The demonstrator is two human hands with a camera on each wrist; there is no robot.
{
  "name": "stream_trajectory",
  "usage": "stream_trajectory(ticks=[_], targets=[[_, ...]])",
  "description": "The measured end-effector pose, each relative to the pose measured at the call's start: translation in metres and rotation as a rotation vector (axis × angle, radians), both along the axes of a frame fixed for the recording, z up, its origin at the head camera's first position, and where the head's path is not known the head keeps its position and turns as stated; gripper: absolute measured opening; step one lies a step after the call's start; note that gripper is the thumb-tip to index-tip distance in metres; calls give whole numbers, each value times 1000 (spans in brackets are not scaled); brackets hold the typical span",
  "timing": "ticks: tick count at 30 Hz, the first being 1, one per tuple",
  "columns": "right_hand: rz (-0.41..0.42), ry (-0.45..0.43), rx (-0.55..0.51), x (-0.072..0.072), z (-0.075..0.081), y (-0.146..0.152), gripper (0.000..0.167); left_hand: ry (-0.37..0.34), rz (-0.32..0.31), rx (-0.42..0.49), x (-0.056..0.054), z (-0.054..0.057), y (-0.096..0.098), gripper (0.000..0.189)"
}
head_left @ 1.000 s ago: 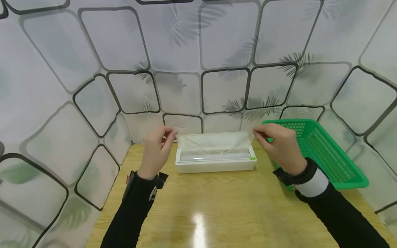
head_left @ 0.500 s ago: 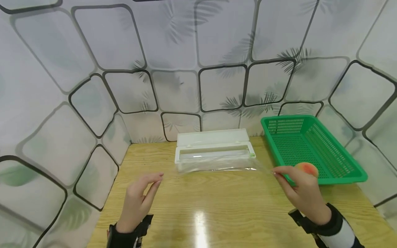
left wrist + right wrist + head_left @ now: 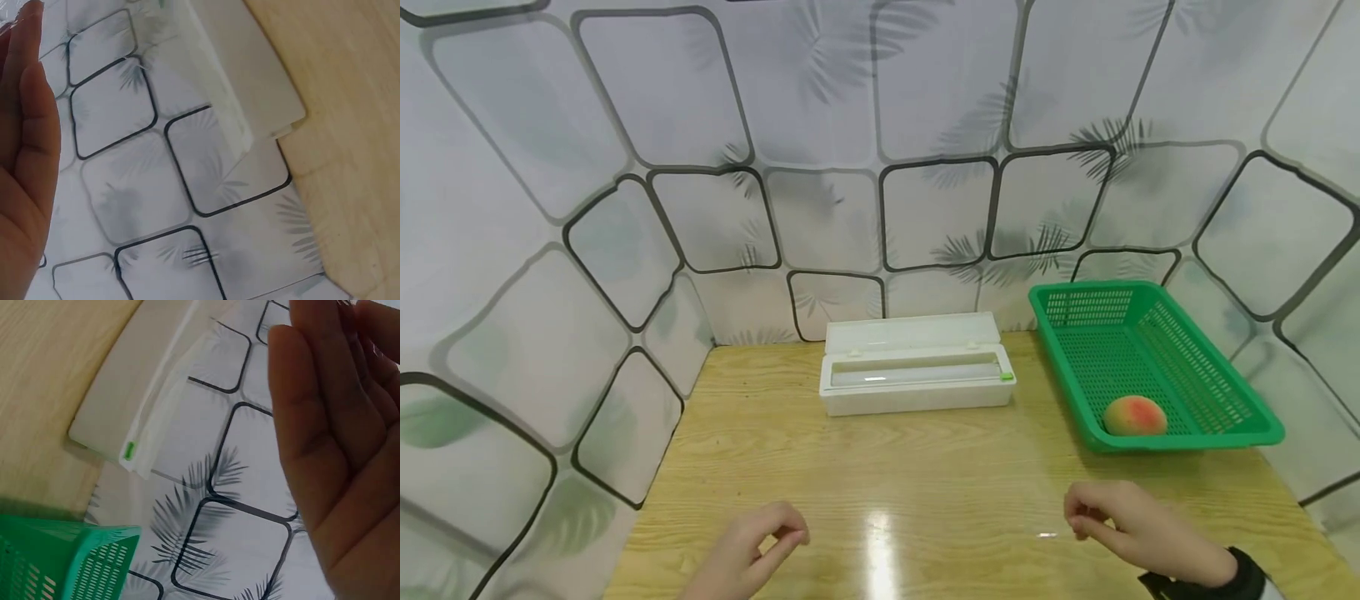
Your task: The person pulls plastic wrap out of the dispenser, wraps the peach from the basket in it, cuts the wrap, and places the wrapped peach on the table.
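My left hand (image 3: 748, 550) is low in the head view, thumb and forefinger pinching the edge of some clear cling film. That film (image 3: 9, 14) shows as a shiny crinkle at the fingertips in the left wrist view. My right hand (image 3: 1142, 533) pinches too, level with the left and well apart from it, close to a small glint of film (image 3: 1047, 535). Most of the sheet is too transparent to make out. Beyond both hands, a long white cling film dispenser (image 3: 917, 396) stands with its lid (image 3: 913, 332) raised and a roll (image 3: 917, 374) inside.
On the right stands a green plastic basket (image 3: 1210, 358) with a peach (image 3: 1135, 416) in its near corner. A wood-grain table (image 3: 925, 467) lies under everything. Patterned cloth walls (image 3: 827, 217) close in the back and sides.
Both hands have come from the dispenser toward me, drawing cling film out over the table. The film that lay over the raised lid has left it, and the peach has come into view.
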State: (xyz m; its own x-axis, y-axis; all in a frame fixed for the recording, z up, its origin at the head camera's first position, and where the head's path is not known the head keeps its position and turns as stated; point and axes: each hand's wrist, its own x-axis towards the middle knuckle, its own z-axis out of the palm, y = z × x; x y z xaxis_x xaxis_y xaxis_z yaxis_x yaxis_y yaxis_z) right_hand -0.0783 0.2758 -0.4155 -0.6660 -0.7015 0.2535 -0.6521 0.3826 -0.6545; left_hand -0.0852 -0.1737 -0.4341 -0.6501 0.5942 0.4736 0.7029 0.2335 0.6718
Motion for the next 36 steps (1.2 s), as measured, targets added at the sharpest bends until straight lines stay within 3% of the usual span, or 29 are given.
stream_trajectory(ticks=[4,10,13,17,20,24,31,36], targets=[[51,-95,66,-1,-16,-1,20,-131,-26,-129,4,-18,2,10],[76,-231,116,-6,-46,-6,15,-175,-14,-252,2,-48,4,7],[66,-299,168,-10,-61,-8,15,-173,-65,-242,1,-63,6,8],[20,-339,269,-13,-81,-12,18,-74,-143,-265,-1,-82,10,6],[-13,-398,332,-14,-92,-16,17,-75,-150,-329,-2,-93,13,4],[-44,-467,389,-14,-103,-21,17,-160,-109,-426,-2,-102,15,4],[-94,-573,441,-12,-108,-28,18,-284,18,-620,3,-106,24,7],[-133,-640,472,-11,-111,-31,18,-342,77,-655,4,-105,26,7]])
